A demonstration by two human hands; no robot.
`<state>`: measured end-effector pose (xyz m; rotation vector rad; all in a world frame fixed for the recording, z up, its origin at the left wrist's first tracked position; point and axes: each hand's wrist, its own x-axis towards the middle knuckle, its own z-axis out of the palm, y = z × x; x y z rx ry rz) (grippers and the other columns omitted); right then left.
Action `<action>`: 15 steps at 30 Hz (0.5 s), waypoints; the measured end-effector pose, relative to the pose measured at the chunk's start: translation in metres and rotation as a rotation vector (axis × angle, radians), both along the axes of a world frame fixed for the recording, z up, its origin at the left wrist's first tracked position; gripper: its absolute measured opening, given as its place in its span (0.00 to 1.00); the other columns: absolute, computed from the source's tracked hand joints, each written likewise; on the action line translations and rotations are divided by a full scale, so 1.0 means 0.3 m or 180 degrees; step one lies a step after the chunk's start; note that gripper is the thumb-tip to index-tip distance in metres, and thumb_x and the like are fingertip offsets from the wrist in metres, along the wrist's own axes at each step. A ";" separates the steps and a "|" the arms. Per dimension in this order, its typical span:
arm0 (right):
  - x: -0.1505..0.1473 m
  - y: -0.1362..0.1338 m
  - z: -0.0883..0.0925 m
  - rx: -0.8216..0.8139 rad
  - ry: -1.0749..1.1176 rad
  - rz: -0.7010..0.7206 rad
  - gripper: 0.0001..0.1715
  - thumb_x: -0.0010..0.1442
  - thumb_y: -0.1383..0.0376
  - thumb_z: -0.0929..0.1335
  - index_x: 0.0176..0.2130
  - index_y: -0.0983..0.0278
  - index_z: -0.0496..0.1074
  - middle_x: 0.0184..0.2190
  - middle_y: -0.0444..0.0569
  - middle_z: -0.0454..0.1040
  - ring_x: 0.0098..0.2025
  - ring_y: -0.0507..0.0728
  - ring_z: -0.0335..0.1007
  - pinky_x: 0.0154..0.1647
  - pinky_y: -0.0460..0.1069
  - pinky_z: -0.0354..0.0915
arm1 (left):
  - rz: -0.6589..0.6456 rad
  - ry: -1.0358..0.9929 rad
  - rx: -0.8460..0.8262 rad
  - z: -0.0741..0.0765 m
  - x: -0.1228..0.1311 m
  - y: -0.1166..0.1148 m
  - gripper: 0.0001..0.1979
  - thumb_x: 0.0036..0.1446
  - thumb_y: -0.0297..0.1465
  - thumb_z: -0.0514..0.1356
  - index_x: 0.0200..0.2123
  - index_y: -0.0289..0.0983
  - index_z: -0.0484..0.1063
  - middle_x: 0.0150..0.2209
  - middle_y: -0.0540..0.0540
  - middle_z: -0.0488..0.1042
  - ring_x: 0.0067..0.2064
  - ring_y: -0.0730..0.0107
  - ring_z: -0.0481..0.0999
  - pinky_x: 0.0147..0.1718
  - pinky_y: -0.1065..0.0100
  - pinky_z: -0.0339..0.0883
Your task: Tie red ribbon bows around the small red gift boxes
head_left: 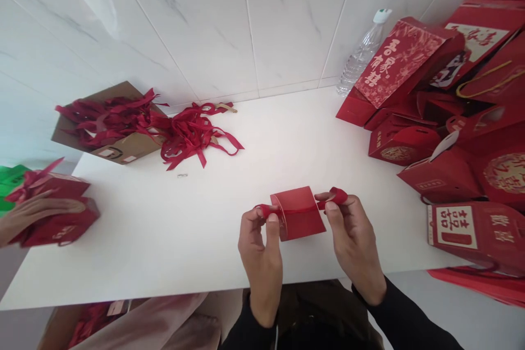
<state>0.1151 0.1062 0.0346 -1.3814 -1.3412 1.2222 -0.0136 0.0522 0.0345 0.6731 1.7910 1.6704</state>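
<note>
A small red box (298, 212) is held just above the near edge of the white table (172, 229). A red ribbon (301, 209) runs across its front. My left hand (259, 246) pinches the ribbon's left end beside the box. My right hand (353, 238) pinches the right end, which curls over my fingertips. Both hands are closed on the ribbon, and the box hangs between them.
A heap of loose red ribbons (192, 136) spills from a brown cardboard box (118, 147) at the back left. Red gift boxes (451, 136) pile up at the right, with a plastic bottle (363, 52) behind. Another person's hand (33, 213) rests on red boxes (57, 213) at the left edge.
</note>
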 end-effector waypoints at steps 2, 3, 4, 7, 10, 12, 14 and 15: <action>-0.005 -0.008 -0.002 0.0065 0.0090 0.0069 0.15 0.70 0.50 0.64 0.47 0.56 0.69 0.51 0.53 0.76 0.55 0.63 0.71 0.47 0.56 0.72 | -0.0233 0.0378 0.0075 -0.005 0.006 0.000 0.08 0.64 0.37 0.61 0.41 0.40 0.71 0.41 0.44 0.76 0.45 0.63 0.76 0.46 0.62 0.70; -0.007 -0.009 -0.003 0.0021 0.0142 0.0121 0.15 0.70 0.50 0.64 0.47 0.56 0.69 0.51 0.53 0.76 0.54 0.63 0.72 0.46 0.56 0.72 | -0.0383 0.0515 0.0037 -0.005 0.007 0.001 0.07 0.65 0.37 0.60 0.41 0.40 0.71 0.41 0.44 0.76 0.45 0.63 0.76 0.46 0.62 0.70; -0.007 -0.010 -0.003 -0.0037 0.0183 0.0158 0.14 0.70 0.50 0.64 0.47 0.56 0.69 0.50 0.53 0.77 0.52 0.62 0.73 0.45 0.55 0.72 | -0.0541 0.0581 -0.0034 -0.003 0.008 0.004 0.06 0.65 0.36 0.60 0.41 0.40 0.71 0.40 0.44 0.76 0.44 0.64 0.76 0.45 0.63 0.70; -0.003 -0.004 0.000 -0.0142 0.0225 0.0183 0.14 0.70 0.50 0.64 0.46 0.56 0.68 0.48 0.52 0.78 0.50 0.62 0.75 0.42 0.54 0.73 | -0.0854 0.0280 -0.0129 0.018 0.005 0.019 0.06 0.66 0.37 0.58 0.42 0.41 0.69 0.41 0.44 0.77 0.46 0.64 0.77 0.45 0.64 0.71; 0.002 0.005 0.014 -0.0135 0.0301 0.0235 0.13 0.69 0.50 0.65 0.44 0.56 0.68 0.46 0.51 0.78 0.49 0.61 0.75 0.43 0.54 0.73 | -0.0999 -0.0260 0.0048 0.048 -0.003 0.037 0.07 0.67 0.38 0.57 0.42 0.41 0.67 0.43 0.43 0.79 0.47 0.63 0.78 0.46 0.62 0.72; 0.005 0.013 0.029 -0.0097 0.0303 0.0370 0.13 0.69 0.51 0.65 0.43 0.57 0.69 0.45 0.51 0.78 0.49 0.61 0.75 0.45 0.54 0.73 | -0.1015 -0.0335 0.0056 0.062 -0.009 0.048 0.08 0.66 0.39 0.59 0.42 0.41 0.67 0.39 0.44 0.79 0.43 0.64 0.79 0.44 0.63 0.72; 0.004 0.026 0.048 -0.0013 0.0192 0.0572 0.13 0.70 0.52 0.65 0.43 0.57 0.70 0.43 0.50 0.78 0.46 0.60 0.75 0.45 0.54 0.72 | -0.0989 -0.0273 -0.0018 0.069 -0.016 0.059 0.09 0.65 0.40 0.60 0.42 0.40 0.70 0.36 0.46 0.79 0.40 0.65 0.78 0.43 0.64 0.71; 0.003 0.035 0.057 0.0066 0.0098 0.0682 0.12 0.70 0.52 0.65 0.43 0.57 0.71 0.42 0.49 0.78 0.44 0.59 0.75 0.44 0.54 0.72 | -0.0992 -0.0231 -0.0063 0.071 -0.019 0.065 0.10 0.65 0.40 0.59 0.43 0.40 0.71 0.34 0.46 0.78 0.39 0.66 0.78 0.42 0.64 0.70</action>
